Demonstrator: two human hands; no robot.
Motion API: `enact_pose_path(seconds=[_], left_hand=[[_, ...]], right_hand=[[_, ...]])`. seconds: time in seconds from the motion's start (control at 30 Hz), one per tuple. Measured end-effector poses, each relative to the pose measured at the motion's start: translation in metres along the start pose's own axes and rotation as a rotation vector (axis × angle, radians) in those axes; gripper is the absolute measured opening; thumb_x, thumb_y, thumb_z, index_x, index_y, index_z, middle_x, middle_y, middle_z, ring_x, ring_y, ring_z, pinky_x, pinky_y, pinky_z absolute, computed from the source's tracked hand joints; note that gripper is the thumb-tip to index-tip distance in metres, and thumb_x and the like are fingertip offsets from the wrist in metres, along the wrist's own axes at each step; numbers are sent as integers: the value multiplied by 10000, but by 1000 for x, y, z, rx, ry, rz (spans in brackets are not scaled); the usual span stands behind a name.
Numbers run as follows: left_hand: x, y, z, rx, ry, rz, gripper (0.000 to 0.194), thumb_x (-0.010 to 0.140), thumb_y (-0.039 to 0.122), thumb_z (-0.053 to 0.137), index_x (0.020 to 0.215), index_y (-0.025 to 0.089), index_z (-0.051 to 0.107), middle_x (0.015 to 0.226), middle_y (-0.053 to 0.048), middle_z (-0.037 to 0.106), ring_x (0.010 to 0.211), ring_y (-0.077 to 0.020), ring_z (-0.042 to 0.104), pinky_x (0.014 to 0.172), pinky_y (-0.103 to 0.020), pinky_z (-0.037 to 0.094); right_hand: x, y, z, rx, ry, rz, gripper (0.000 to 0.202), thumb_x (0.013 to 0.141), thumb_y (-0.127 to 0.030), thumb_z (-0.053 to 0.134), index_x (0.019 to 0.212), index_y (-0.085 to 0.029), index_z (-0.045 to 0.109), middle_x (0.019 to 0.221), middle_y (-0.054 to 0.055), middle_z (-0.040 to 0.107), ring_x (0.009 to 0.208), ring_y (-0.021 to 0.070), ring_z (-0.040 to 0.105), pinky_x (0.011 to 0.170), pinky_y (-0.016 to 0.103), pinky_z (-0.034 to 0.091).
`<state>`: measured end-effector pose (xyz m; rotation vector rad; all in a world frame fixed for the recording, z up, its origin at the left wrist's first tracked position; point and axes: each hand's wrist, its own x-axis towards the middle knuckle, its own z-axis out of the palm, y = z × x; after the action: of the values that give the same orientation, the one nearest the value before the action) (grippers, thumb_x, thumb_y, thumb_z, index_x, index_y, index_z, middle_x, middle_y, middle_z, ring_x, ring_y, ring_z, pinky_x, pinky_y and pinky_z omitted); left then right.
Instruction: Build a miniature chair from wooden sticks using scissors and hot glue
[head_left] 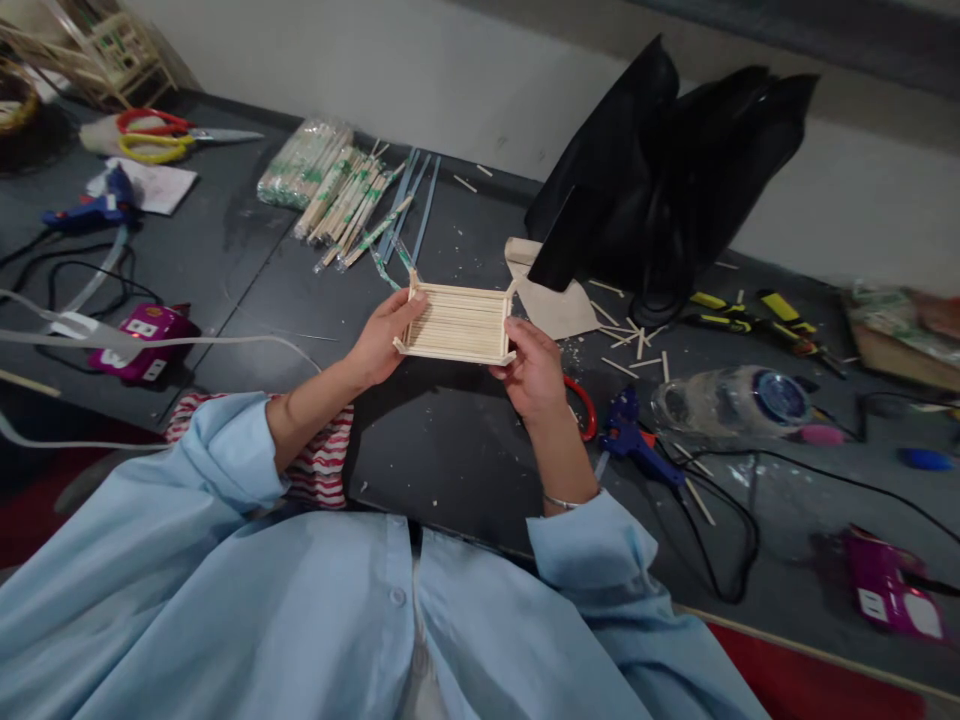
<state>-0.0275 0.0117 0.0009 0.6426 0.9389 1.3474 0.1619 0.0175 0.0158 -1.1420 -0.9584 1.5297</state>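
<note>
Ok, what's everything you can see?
tray: one, pale, in hands
packs: several, clear and green, back
strips: three, blue, beside packs
scissors: one, red and yellow, back left
paper: one, white, left
glue guns: two, blue, left and right
boxes: two, purple, left and right
bag: one, black, back right
sticks: many, pale, mostly right
bottle: one, clear, right
tools: several, yellow-black, right
loop: one, red, by right hand
cloth: one, red-white, left
table: one, dark grey, underneath
sleeves: two, light blue, front
hands: two, bare, holding tray
</note>
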Motion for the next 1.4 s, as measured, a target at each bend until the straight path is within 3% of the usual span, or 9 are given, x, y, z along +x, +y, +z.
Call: enact_pose_path(seconds=[0.23,0.33,0.43,0.57,0.8,0.97,1.1,1.2,1.4], left_hand=[[7,10,-8,192,16,-98,216,845,366,621,782,166,570,694,-1,591,558,-95,554,523,-216,447],[12,18,-12,380,76,-105,68,828,250,557,827,182,550,701,8,594,520,-100,559,466,-211,416],[17,21,-18,615,145,-30,137,769,114,487,862,186,557,713,10,612,494,-92,549,435,-197,379],[24,17,-29,834,173,128,100,798,158,482,766,186,571,613,16,571,458,-82,478,437,-196,348],[28,13,-32,747,225,216,259,838,195,469,582,207,440,446,44,420,393,-78,384,417,-217,271],[29,18,-29,649,283,199,367,924,276,432,568,218,371,446,49,369,383,-77,339,431,-238,249],[36,30,-40,789,355,396,271,895,287,505,639,206,471,574,20,483,536,-106,457,550,-246,353],[50,42,-54,941,475,539,91,812,172,559,733,201,524,726,-3,550,728,-143,544,728,-270,421],[79,57,-68,1245,562,403,54,836,154,569,876,177,598,1117,-134,582,1063,-284,591,920,-376,416]], right_hand=[[2,-1,-2,-57,105,93,193,650,-343,725,746,-207,627,556,-61,521,444,70,398,379,217,215],[5,2,-5,-124,125,106,194,633,-347,709,729,-202,624,540,-59,518,435,72,390,375,217,201],[7,6,-11,-234,122,103,188,637,-368,686,693,-200,621,517,-60,500,427,73,377,380,220,206],[11,10,-18,-525,115,13,192,698,-384,633,632,-204,628,514,-39,520,471,105,433,431,236,289],[13,7,-24,-1006,109,-241,230,782,-306,553,597,-217,657,619,15,668,656,197,607,666,322,464],[6,-3,-21,-1132,273,-379,203,825,-296,538,775,-193,707,760,67,727,718,216,644,729,346,480],[-3,-10,-11,-1032,278,-538,228,866,-338,524,839,-193,697,784,51,720,690,184,625,712,316,469],[-12,-16,-2,-994,240,-572,202,867,-334,521,791,-207,659,717,13,678,648,160,583,686,296,444],[-35,-35,8,-1063,116,-605,228,865,-279,477,644,-231,505,573,-32,504,561,132,453,613,286,354]])
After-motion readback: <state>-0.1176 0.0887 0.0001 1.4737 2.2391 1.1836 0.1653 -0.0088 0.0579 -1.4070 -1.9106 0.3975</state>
